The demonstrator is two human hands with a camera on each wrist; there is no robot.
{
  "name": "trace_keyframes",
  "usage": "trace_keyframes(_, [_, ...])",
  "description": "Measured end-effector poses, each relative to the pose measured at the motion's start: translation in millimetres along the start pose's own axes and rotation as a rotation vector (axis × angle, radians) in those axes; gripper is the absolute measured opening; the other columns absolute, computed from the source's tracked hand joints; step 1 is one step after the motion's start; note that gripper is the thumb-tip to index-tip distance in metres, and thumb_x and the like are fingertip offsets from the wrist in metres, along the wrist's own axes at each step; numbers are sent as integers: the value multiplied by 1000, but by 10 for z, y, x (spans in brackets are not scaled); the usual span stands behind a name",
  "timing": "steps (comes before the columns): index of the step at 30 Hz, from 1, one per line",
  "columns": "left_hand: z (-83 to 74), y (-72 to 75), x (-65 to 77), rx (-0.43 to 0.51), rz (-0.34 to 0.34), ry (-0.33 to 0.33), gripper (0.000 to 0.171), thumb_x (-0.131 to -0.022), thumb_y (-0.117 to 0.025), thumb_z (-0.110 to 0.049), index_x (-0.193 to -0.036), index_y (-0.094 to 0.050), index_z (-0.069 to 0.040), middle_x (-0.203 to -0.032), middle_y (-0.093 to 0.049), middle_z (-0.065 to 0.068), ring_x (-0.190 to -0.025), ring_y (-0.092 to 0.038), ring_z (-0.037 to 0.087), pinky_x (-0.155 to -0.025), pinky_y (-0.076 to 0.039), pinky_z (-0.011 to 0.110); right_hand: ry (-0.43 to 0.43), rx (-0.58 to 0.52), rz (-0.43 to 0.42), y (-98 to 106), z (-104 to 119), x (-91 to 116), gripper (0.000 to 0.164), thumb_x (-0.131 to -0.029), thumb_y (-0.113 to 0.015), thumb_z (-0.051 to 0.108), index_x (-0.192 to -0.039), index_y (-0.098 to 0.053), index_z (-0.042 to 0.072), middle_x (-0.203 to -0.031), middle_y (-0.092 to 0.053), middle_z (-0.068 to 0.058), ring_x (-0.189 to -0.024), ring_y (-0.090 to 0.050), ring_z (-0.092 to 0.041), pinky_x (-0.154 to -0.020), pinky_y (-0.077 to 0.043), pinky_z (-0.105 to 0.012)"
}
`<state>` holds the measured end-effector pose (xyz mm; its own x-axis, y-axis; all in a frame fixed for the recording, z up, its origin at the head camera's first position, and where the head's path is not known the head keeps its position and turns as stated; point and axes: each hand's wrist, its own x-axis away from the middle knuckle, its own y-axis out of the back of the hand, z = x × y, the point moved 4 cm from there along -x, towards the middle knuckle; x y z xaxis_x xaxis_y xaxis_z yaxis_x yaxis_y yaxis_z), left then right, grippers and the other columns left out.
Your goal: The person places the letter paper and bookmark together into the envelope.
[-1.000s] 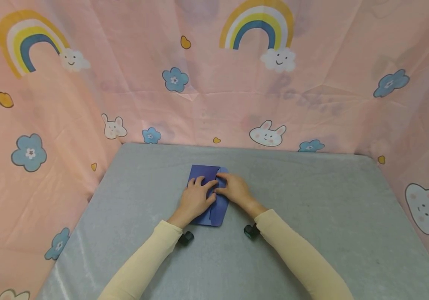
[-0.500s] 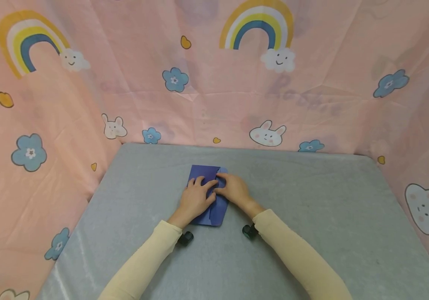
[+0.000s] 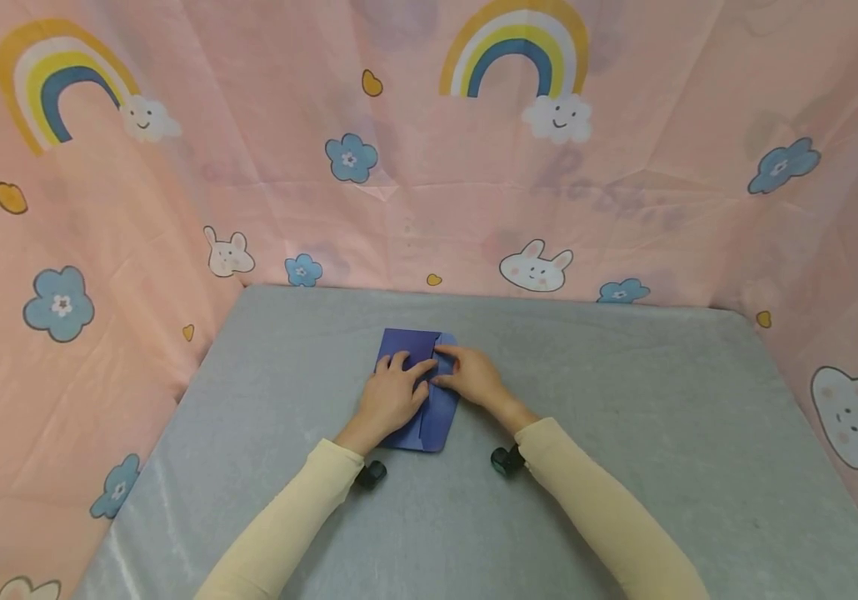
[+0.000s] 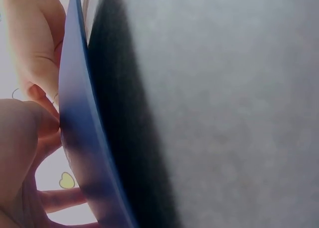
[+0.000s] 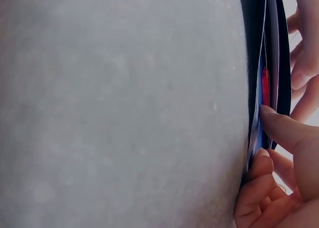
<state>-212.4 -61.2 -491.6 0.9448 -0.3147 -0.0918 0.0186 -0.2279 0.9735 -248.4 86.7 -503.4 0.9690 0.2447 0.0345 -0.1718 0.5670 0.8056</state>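
Observation:
A blue-purple envelope (image 3: 408, 342) lies on the grey cloth, its lighter flap (image 3: 438, 421) folded out to the right. Across its front rests my left hand (image 3: 390, 396), fingers spread, with thumb and forefinger toward the mouth. My right hand (image 3: 477, 379) comes in from the right, thumb and bent forefinger at the mouth edge by the flap. The right wrist view looks into the slightly gaping envelope, where something red (image 5: 265, 86) shows; the right thumb (image 5: 284, 125) touches at the opening. Seen side-on in the left wrist view, the envelope (image 4: 77, 88) bows a little.
Grey cloth (image 3: 661, 433) covers the table. Pink printed curtains (image 3: 414, 208) hang behind it and on both sides. Each wrist wears a small dark camera, such as the right one (image 3: 506, 460) near the cuff.
My right hand has shifted very slightly to the right along the flap. The left hand and the envelope stay where they were.

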Motion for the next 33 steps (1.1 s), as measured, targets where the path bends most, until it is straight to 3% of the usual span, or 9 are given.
trace_keyframes(10, [-29, 14, -2, -32, 7, -32, 44, -93, -52, -34, -136, -48, -39, -137, -50, 15, -124, -48, 43, -87, -50, 56, 37, -128, 28, 57, -74, 26, 55, -77, -76, 24, -129, -59, 12, -66, -52, -1, -55, -45, -10, -52, -35, -22])
trace_keyframes(17, [-23, -7, 15, -71, -4, -40, 53, -90, -56, -39, -141, -42, -35, -138, -51, 12, -124, -49, 42, -85, -52, 53, 58, -150, 38, 62, -112, 74, 54, -79, -75, 20, -129, -58, 11, -68, -54, -2, -57, -47, -10, -54, -37, -23])
trace_keyframes(23, [-19, -4, 22, -100, 2, -37, 51, -88, -58, -43, -137, -48, -32, -141, -49, 8, -126, -48, 38, -83, -53, 50, 88, -156, 36, 72, -142, 105, 54, -80, -74, 17, -130, -56, 10, -70, -56, -2, -59, -48, -9, -55, -39, -22])
trace_keyframes(33, [25, 59, 62, -61, 5, -63, 49, -89, -59, -38, -136, -51, -26, -140, -49, 11, -127, -48, 37, -89, -49, 53, 154, -230, 50, 154, -130, 271, 52, -81, -71, 10, -130, -55, 6, -73, -58, -4, -61, -48, -9, -56, -41, -21])
